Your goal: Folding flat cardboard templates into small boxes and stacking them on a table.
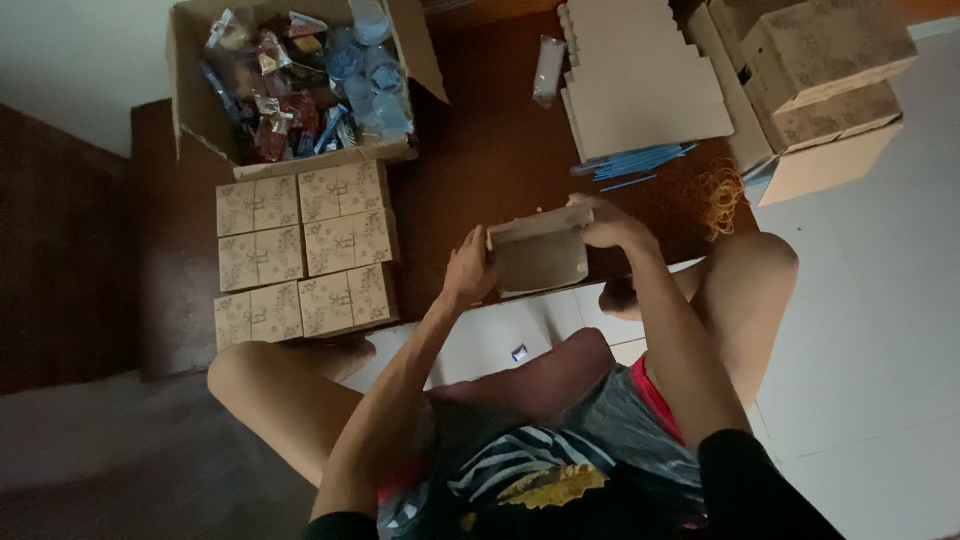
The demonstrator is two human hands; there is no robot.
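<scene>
I hold a small brown cardboard box (537, 256) between both hands above the edge of a low dark wooden table (490, 160). My left hand (468, 270) grips its left side. My right hand (607, 222) grips its top right corner. The box's flap looks partly folded. I sit on the floor with my knees spread either side of it.
Several closed patterned brown boxes (303, 250) lie in rows at the left. A large open carton (300, 85) of wrapped snacks and water cups stands behind them. Flat box blanks (645, 85), blue straws (635, 160), rubber bands (715, 195) and stacked boxes (825, 70) sit at the right.
</scene>
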